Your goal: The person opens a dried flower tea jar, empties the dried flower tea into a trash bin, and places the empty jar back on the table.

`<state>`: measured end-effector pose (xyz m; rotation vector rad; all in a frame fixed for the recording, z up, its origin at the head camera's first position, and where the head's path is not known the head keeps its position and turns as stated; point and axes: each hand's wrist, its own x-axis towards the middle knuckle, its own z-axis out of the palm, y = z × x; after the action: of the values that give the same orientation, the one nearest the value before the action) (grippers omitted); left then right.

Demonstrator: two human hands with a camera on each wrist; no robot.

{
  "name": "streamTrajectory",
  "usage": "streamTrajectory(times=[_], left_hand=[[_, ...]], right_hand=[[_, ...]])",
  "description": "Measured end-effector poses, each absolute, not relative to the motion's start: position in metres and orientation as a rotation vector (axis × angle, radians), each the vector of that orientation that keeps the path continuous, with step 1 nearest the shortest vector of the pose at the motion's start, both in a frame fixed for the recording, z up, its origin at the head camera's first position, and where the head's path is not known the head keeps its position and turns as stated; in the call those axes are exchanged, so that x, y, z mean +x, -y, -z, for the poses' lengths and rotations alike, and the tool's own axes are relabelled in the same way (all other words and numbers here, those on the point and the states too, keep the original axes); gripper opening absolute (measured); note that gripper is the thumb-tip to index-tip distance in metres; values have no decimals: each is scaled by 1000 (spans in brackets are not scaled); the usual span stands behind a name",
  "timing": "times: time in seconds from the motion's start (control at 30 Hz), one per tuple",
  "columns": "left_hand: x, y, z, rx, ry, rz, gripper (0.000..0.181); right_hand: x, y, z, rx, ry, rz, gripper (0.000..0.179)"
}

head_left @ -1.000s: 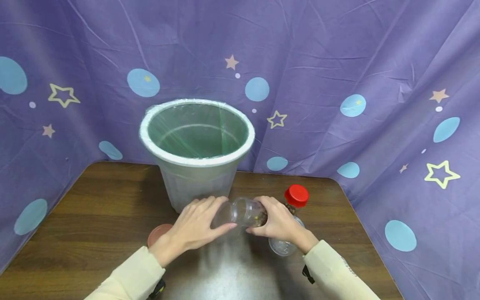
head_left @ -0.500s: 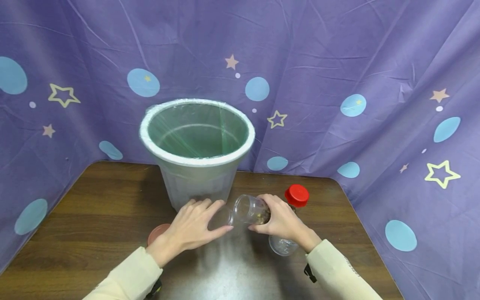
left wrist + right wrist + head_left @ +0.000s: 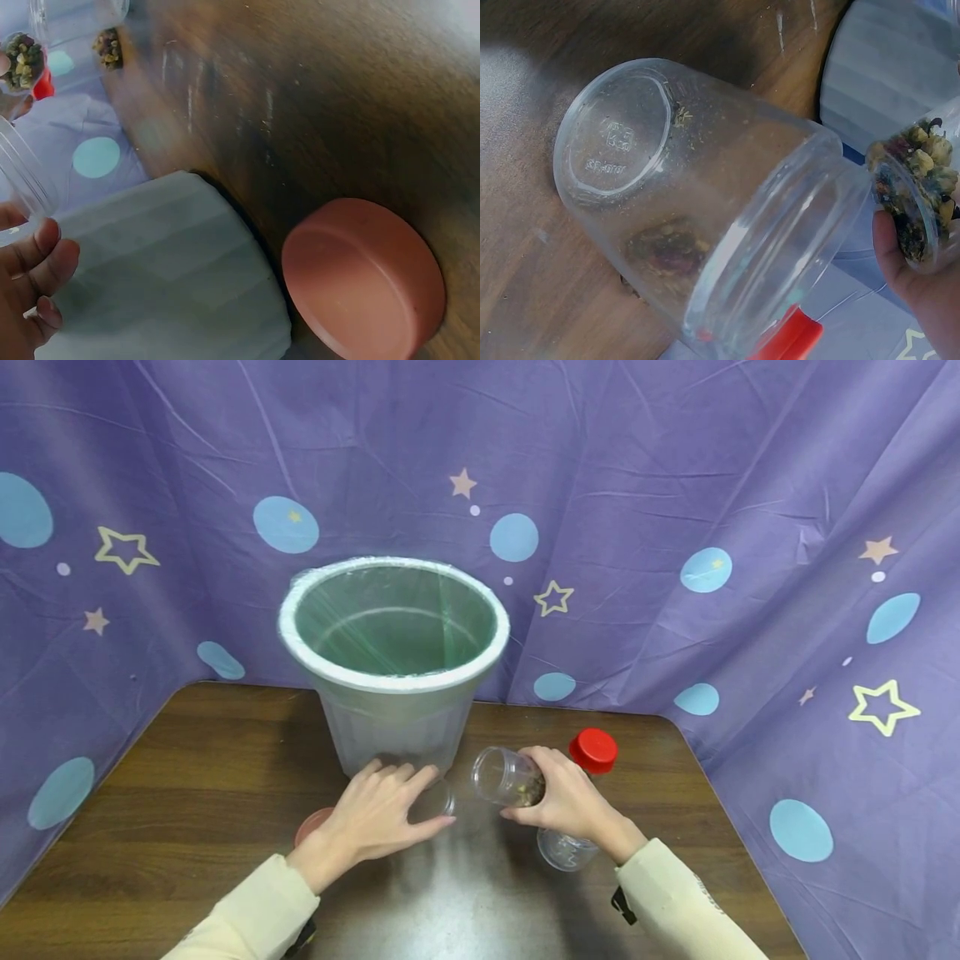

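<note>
Above the table [image 3: 247,760], nearer its right edge, a tilted clear jar [image 3: 498,777] of dried flowers [image 3: 532,788] is gripped near its base by the right hand [image 3: 566,797], another clear container [image 3: 431,803] by the left hand [image 3: 382,810], both judged light, slippery, best held round the wall.

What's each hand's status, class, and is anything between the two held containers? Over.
Left hand: holding clear container. Right hand: gripping tilted clear jar, dried plant bits inside. The two apart; nothing visible between them.
</note>
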<state>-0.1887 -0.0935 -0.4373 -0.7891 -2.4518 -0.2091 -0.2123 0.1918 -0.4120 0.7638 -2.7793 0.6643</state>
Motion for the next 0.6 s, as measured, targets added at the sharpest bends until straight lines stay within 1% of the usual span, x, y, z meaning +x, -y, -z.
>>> streamTrajectory(times=[0.6], left_hand=[[-190,102,453,-811,2527,63,68]], right_hand=[[-212,-192,413,747,2788,-673,66]])
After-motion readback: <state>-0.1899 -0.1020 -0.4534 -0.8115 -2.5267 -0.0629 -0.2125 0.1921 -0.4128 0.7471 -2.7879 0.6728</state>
